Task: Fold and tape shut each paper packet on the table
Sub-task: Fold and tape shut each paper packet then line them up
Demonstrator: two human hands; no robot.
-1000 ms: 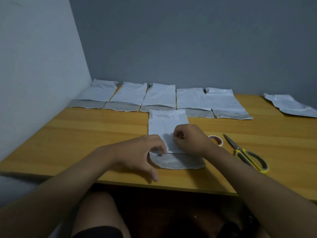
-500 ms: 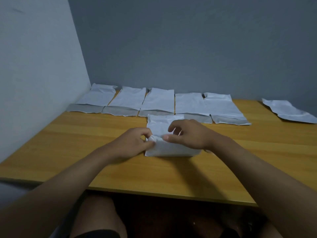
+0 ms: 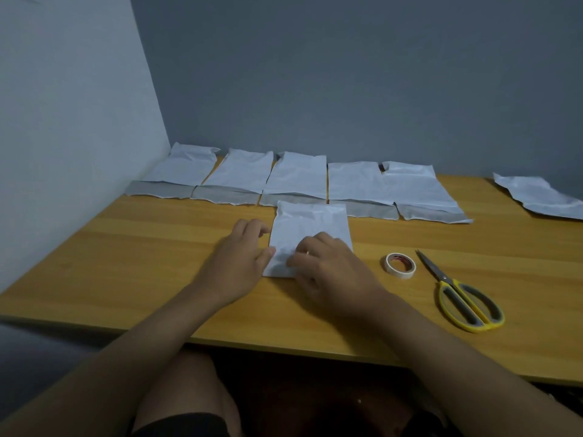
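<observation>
A white paper packet (image 3: 310, 223) lies flat on the wooden table (image 3: 126, 253) in front of me, its near grey flap folded up over it. My left hand (image 3: 238, 263) rests at the packet's left edge, thumb touching it. My right hand (image 3: 331, 269) presses down on the packet's near right part, covering the fold. A roll of white tape (image 3: 400, 265) lies to the right of my right hand. Several more packets (image 3: 296, 179) with grey flaps unfolded lie in a row at the back.
Yellow-handled scissors (image 3: 462, 299) lie right of the tape, blades pointing away. One crumpled packet (image 3: 536, 197) lies apart at the far right. Walls close off the table's left and back sides.
The packet's grey bottom flap has been folded up over the white part. Both hands went from pinching the fold to pressing it flat. The tape and scissors are in view again.
</observation>
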